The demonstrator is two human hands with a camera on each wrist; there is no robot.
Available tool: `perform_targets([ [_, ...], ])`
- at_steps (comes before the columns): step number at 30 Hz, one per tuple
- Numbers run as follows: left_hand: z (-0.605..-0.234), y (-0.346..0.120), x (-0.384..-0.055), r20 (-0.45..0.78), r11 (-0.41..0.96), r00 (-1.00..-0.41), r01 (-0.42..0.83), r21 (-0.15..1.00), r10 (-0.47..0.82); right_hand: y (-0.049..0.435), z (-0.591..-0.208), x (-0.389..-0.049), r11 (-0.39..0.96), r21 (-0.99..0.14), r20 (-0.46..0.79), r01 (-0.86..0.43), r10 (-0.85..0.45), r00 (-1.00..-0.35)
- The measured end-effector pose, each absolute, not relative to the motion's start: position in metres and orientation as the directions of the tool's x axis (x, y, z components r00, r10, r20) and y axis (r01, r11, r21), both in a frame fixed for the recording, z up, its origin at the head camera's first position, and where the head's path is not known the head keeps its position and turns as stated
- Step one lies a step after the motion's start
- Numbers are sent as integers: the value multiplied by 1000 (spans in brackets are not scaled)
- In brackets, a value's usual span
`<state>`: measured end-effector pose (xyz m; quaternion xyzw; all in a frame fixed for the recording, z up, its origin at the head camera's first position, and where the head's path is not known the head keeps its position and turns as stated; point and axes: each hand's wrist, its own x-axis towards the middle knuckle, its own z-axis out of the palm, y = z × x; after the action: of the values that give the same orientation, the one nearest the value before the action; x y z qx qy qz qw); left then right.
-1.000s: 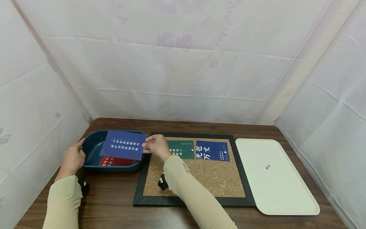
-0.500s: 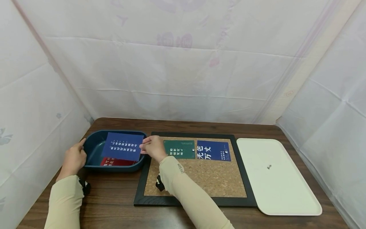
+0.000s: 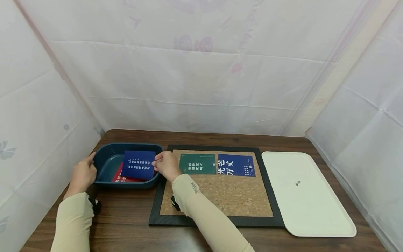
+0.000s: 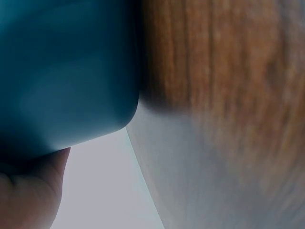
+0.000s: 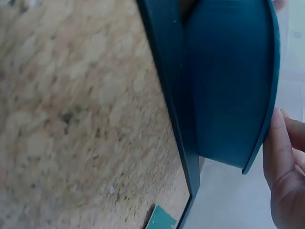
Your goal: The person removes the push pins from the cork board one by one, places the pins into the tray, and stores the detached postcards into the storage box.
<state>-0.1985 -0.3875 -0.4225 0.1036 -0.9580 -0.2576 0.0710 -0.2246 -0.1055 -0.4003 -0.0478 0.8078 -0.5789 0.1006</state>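
Note:
A dark teal plastic basin (image 3: 105,171) stands at the left of the table in the head view. My left hand (image 3: 82,174) grips its left rim; in the left wrist view the thumb (image 4: 33,195) lies against the basin's wall. A dark blue card (image 3: 138,165) with white writing lies tilted within the basin, over a red card (image 3: 119,175). At the basin's right rim, my right hand (image 3: 168,166) pinches the blue card's right edge. The right wrist view shows those fingers (image 5: 281,152) beside the rim, with the card hidden behind the wall.
A black-framed cork board (image 3: 220,196) sits right of the basin, with a green card (image 3: 198,164) and another blue card (image 3: 236,165) along its top. Further right is a cream tray (image 3: 315,210) holding a small cluster of metal bits (image 3: 297,183).
My right hand has lowered the blue card into the basin and shifted slightly left. The card now sits lower, showing more of the red card. My left hand stays on the rim.

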Motion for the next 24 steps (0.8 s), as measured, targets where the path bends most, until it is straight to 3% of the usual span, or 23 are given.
perform_targets([
  [9,-423,-388,-198,72,843,-970,-166,511,-234,-109,-403,-219,522,-837,48,-165,-230,-972],
  [18,-424,-387,-199,74,841,-969,-164,516,-235,-108,-410,-216,575,-777,147,-257,-232,-962],
  [24,-426,-388,-201,74,841,-969,-165,516,-236,-110,-412,-215,579,-776,155,-251,-212,-965],
])
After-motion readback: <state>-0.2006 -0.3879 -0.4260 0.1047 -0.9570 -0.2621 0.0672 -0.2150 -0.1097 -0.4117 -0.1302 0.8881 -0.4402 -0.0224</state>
